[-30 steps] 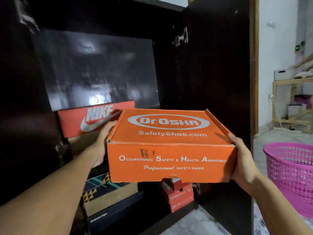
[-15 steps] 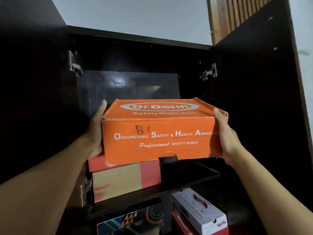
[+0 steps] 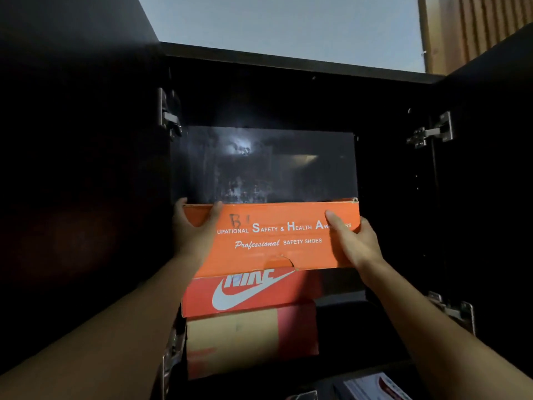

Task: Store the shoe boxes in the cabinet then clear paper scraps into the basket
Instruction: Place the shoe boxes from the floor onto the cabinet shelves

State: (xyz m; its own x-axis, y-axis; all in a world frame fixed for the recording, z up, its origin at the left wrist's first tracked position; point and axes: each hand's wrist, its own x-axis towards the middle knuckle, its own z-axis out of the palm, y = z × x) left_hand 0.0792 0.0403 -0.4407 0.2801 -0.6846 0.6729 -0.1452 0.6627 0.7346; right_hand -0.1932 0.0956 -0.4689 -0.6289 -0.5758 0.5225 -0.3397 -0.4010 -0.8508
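Note:
An orange safety-shoe box [image 3: 274,238] sits in the top compartment of the dark cabinet [image 3: 288,70], resting on a red Nike box [image 3: 248,295]. My left hand [image 3: 193,229] grips the orange box's left front corner. My right hand [image 3: 352,241] presses on its front face near the right end. Only the box's front face shows. Under the Nike box stands a tan and red box [image 3: 251,339].
Both cabinet doors stand open, the left door [image 3: 72,168] and the right door [image 3: 490,168], with metal hinges [image 3: 432,134] on the inner walls. A white box [image 3: 375,385] lies on the shelf below. To the right of the stacked boxes the shelf is dark and bare.
The orange box has gone up and back into the top compartment, onto the Nike box. Both hands have shifted from its sides to its front. My view has tilted upward.

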